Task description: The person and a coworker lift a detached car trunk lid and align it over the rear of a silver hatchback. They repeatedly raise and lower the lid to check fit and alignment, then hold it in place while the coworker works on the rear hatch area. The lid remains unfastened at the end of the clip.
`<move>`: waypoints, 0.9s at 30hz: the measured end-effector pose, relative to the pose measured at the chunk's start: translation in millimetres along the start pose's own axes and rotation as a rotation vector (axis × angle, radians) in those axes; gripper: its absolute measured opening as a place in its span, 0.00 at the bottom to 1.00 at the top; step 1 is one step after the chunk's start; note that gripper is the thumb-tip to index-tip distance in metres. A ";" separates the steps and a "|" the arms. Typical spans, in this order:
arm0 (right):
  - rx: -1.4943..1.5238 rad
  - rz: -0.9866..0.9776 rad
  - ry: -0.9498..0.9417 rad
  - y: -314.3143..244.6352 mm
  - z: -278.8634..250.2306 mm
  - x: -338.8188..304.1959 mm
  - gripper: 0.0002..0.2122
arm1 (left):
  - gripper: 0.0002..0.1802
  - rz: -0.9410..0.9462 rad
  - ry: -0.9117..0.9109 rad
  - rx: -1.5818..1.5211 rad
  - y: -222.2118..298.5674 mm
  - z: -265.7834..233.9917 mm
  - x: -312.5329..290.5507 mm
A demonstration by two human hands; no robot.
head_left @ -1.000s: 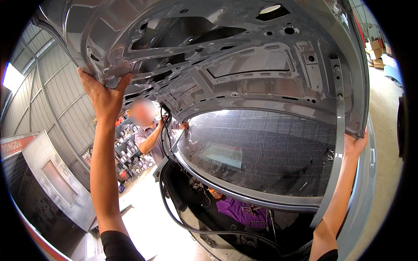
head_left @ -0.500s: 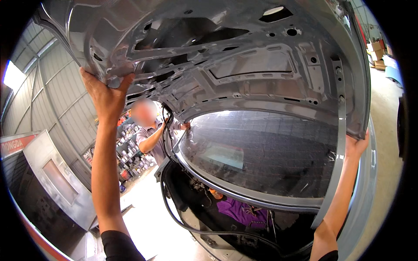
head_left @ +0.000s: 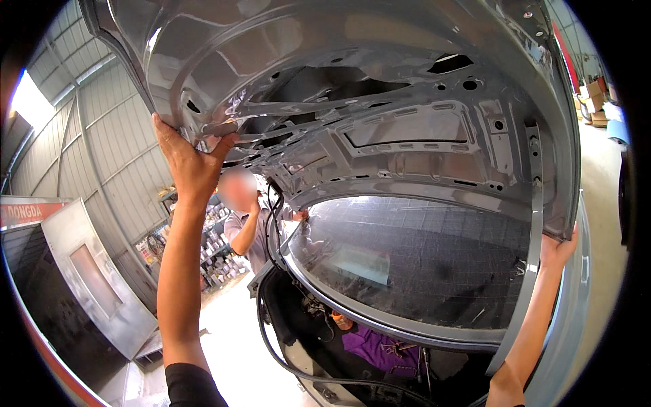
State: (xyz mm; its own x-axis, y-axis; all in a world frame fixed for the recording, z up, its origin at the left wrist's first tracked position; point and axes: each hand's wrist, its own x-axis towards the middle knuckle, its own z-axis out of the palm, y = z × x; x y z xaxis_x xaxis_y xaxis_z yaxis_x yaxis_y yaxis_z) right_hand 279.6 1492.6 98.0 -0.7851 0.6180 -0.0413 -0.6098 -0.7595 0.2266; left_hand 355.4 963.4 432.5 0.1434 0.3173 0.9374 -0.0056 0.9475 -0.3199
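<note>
A grey car trunk lid (head_left: 400, 157) is raised overhead, its bare inner side with cutouts facing me. My left hand (head_left: 191, 163) grips its left edge near the corner, thumb on the inner side and the fingers partly hidden. My right hand (head_left: 558, 249) clasps the lower right corner, with most fingertips out of sight behind the metal. Below the lid lies the rear window (head_left: 413, 264). A grey strip-like arm (head_left: 536, 203) runs down beside my right forearm.
Across the car a person (head_left: 245, 230) stands near the hinge side, one hand by the glass. The open trunk holds a purple cloth (head_left: 376, 344), tools and an orange container (head_left: 341, 320). A black rubber seal (head_left: 298, 372) hangs along the opening. Shelves (head_left: 220, 261) stand behind.
The lid's left side and my left hand have shifted a little right and down in view. The whole scene sits slightly lower. Both hands keep their hold.
</note>
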 end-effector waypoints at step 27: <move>-0.064 -0.015 -0.010 2.2 0.1 -1.8 0.23 | 0.69 -0.015 -0.040 -0.004 3.1 -1.3 0.1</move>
State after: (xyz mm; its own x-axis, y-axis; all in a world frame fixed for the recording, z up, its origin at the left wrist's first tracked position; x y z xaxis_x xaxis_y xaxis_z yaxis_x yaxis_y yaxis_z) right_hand 279.8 1489.8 98.7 -0.7749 0.6311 -0.0339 -0.6273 -0.7614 0.1634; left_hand 356.7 966.3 431.4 0.1042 0.3041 0.9469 0.0006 0.9521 -0.3059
